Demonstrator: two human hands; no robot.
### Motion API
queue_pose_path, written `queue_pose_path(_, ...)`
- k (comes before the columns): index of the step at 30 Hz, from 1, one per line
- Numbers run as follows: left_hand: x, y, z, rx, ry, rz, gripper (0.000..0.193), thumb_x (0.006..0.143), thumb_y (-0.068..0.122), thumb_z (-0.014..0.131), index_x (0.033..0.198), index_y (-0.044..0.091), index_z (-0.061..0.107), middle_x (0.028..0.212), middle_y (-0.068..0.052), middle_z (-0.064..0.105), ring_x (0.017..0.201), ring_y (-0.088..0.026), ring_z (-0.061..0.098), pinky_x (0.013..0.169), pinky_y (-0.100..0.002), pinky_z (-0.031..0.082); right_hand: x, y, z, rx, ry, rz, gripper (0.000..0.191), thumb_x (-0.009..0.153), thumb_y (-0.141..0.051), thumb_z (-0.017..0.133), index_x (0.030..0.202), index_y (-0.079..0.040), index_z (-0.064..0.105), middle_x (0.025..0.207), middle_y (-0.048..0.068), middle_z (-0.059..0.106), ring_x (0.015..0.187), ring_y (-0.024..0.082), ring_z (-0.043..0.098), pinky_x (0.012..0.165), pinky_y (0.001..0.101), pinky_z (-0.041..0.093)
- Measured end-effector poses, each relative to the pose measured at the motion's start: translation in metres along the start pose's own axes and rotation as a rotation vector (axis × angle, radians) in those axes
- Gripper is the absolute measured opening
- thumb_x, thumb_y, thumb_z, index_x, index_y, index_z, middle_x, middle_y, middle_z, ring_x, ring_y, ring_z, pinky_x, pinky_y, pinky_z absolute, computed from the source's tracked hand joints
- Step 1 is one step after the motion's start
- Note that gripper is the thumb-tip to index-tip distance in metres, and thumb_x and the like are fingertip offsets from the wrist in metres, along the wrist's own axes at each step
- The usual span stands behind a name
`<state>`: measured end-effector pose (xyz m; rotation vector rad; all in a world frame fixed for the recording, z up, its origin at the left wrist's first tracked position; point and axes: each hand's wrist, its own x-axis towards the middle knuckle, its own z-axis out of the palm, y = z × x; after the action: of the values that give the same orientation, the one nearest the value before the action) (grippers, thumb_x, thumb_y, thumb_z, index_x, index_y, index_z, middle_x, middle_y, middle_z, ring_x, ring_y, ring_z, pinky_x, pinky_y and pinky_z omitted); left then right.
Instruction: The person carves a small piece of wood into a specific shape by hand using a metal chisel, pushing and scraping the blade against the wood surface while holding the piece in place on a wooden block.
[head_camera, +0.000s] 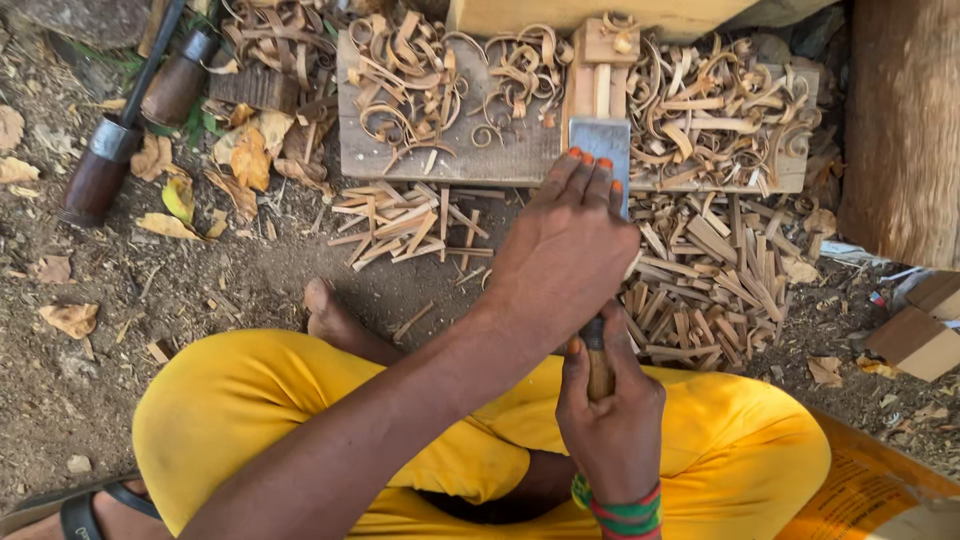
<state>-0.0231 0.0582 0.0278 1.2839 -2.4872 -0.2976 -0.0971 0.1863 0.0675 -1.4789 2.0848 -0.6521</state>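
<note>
Ground of bare soil filled most of the view, strewn with dry leaves and wood scraps. Yellow trousers covered the person's crossed legs at the bottom, one bare foot resting on the dirt. A thick log stood at the right edge. Ahead of the knees lay a flat wooden board, heaped with curled shavings, and just before it two piles of short split sticks sat on the soil. Two dark-handled tools lay well apart at upper left. The left hand reached across, its fingers pressed flat on the broad metal blade of a chisel, which stood against a small upright wooden block on the board. The right hand, wearing coloured bangles at the wrist, was closed in a fist around the chisel's wooden handle, just below the left hand and above the lap.
</note>
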Motion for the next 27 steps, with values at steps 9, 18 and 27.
queue_pose_path(9, 0.031, -0.037, 0.009, -0.142, 0.030, -0.008, 0.037, 0.080, -0.001, 0.067, 0.117, -0.003, 0.072, 0.125, -0.023, 0.070, 0.120, -0.031, 0.067, 0.117, -0.046, 0.039, 0.027, -0.001, 0.024, 0.026, 0.096, -0.196, 0.044, 0.101, -0.006, 0.059, 0.144, -0.002, 0.056, 0.099, 0.021, 0.071, 0.083, 0.027, 0.073, 0.071, 0.0358, 0.056)
queue_pose_path(18, 0.010, -0.060, 0.002, -0.280, 0.194, -0.028, 0.055, 0.083, -0.003, 0.068, 0.137, 0.003, 0.063, 0.142, -0.024, 0.060, 0.128, -0.037, 0.059, 0.116, -0.051, 0.037, -0.014, 0.030, -0.013, 0.433, 0.127, 0.197, 0.049, 0.103, -0.025, 0.057, 0.149, -0.007, 0.052, 0.077, 0.001, 0.058, 0.053, 0.008, 0.056, 0.041, 0.0272, 0.047)
queue_pose_path(27, 0.025, -0.049, 0.030, 0.068, 0.004, 0.037, 0.048, 0.079, 0.004, 0.074, 0.126, 0.008, 0.067, 0.140, -0.014, 0.062, 0.131, -0.029, 0.058, 0.118, -0.057, 0.034, -0.035, 0.069, 0.000, 0.390, 0.118, 0.188, 0.050, 0.100, -0.018, 0.064, 0.147, -0.002, 0.054, 0.070, 0.001, 0.059, 0.052, 0.007, 0.054, 0.045, 0.0247, 0.045)
